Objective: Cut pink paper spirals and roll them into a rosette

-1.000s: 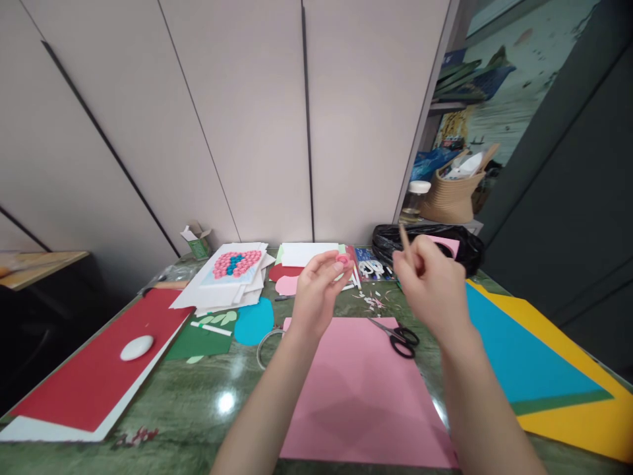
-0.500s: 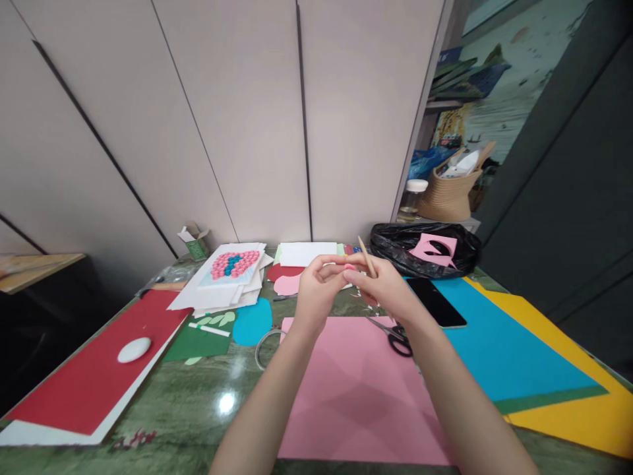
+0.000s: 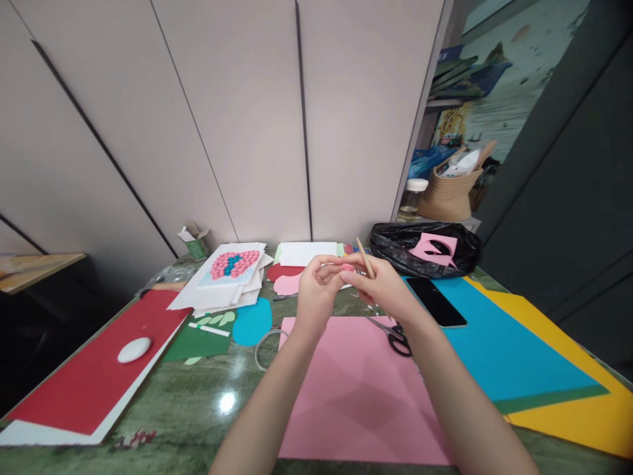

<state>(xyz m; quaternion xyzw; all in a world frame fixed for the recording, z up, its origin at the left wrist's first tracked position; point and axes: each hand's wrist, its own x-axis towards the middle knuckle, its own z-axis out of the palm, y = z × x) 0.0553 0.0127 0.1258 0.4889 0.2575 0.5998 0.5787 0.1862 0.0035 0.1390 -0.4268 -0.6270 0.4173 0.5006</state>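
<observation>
In the head view, a small pink coil (image 3: 347, 268) is held by the nearly closed fingertips of the left hand (image 3: 316, 293) and right hand (image 3: 383, 287), seen above the pink sheet's (image 3: 356, 396) far edge. A wooden stick (image 3: 364, 258) is also gripped in the right. Shaping seems underway; a light pinch is called for. Wrists are turned inward.

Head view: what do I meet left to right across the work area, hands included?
White oval object, green sheet, blue cutout, left hand, small pink piece, right hand, black phone, yellow sheet.
</observation>
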